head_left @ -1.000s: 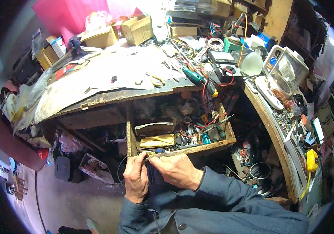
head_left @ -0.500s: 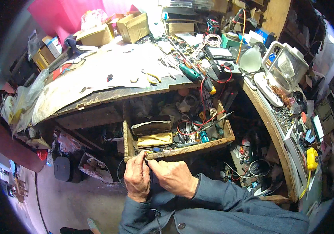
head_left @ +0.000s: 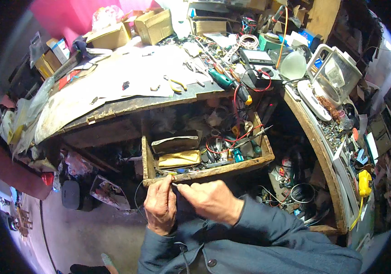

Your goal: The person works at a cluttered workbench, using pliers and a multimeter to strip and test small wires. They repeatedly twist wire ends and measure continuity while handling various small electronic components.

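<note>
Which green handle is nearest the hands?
The bright teal handle in the drawer, nearest the right hand; the darker one is farther right, the big one on the bench.

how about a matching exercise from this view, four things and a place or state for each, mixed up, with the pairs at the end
Column one
1. Drawer
2. Pliers
3. Packet
4. Left hand

Column two
a. Lying inside a wooden compartment, yellow
b. Bare, coming out of a dark sleeve
c. Pulled open below the work surface
d. Lying up on the bench, with yellow handles

Pairs
1-c, 2-d, 3-a, 4-b
</note>
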`<action>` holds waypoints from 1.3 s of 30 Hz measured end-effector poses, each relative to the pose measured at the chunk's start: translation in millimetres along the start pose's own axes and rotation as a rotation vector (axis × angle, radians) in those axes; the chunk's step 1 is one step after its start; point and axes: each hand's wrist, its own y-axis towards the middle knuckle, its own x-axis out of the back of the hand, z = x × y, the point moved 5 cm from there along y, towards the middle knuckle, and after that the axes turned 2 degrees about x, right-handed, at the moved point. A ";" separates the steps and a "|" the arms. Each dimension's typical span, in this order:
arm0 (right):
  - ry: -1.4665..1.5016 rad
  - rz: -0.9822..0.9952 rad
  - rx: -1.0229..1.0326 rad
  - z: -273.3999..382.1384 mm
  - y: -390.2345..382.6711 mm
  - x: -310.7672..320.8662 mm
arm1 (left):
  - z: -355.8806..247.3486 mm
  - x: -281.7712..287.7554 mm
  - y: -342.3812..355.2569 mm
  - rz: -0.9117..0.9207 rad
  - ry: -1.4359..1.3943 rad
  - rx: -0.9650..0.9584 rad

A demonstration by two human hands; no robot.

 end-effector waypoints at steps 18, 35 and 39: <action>0.059 0.103 0.446 17.2 -16.0 26.6 | 11.9 5.8 -41.2 0.729 -1.192 1.056; 0.337 0.425 0.497 56.1 -29.3 49.7 | -42.6 67.7 -70.5 0.731 -0.755 0.836; 0.207 0.391 0.504 53.3 -18.6 74.8 | -33.4 90.4 -65.0 0.408 -0.632 0.701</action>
